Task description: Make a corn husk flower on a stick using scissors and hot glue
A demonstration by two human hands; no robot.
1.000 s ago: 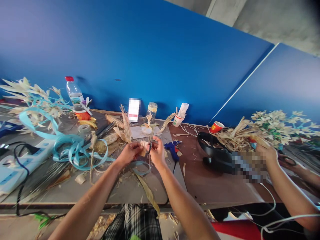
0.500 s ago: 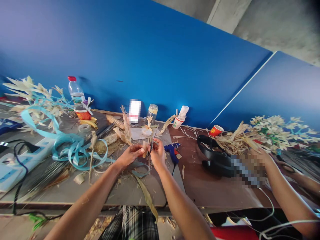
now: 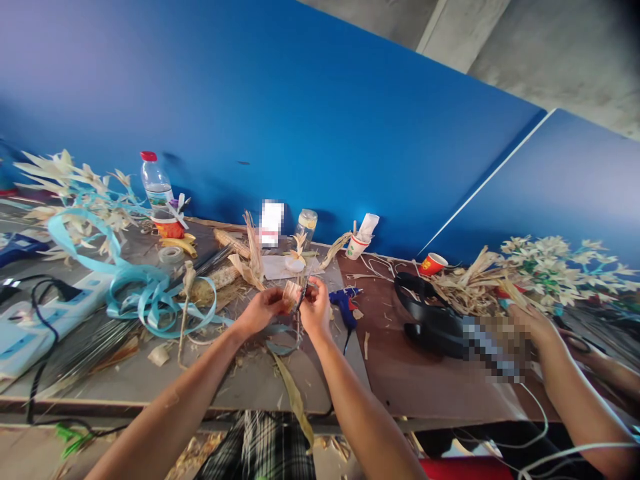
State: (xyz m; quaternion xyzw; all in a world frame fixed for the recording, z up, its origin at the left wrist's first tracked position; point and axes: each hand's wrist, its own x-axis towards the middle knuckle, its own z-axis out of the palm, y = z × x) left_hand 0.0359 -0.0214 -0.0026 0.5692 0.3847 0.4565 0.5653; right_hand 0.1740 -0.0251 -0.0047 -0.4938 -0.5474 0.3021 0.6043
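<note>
My left hand (image 3: 263,311) is closed, pinching a small tan piece of corn husk (image 3: 291,295) between thumb and fingers. Close against it on the right, my right hand (image 3: 315,308) is wrapped round slim dark scissors (image 3: 303,288), whose blades point up and away. The husk piece touches or nearly touches the scissors; fingers hide part of both. A thin pale stem hangs below the hands. Just beyond stands a husk flower (image 3: 299,252) near a white round piece. A blue glue gun (image 3: 345,309) lies to the right of my right hand.
Blue ribbon (image 3: 150,303), a power strip (image 3: 55,317), wires and corn cobs lie left. A glass jar (image 3: 307,223) and paper cup (image 3: 356,247) stand behind. Right are a black headset-like object (image 3: 435,333), husks and another person's hand (image 3: 535,327). A dry leaf (image 3: 293,393) overhangs the front edge.
The husk piece in my left hand has turned, showing more of its flat face beside the scissors. The other person's hand has shifted slightly. The view has moved a little.
</note>
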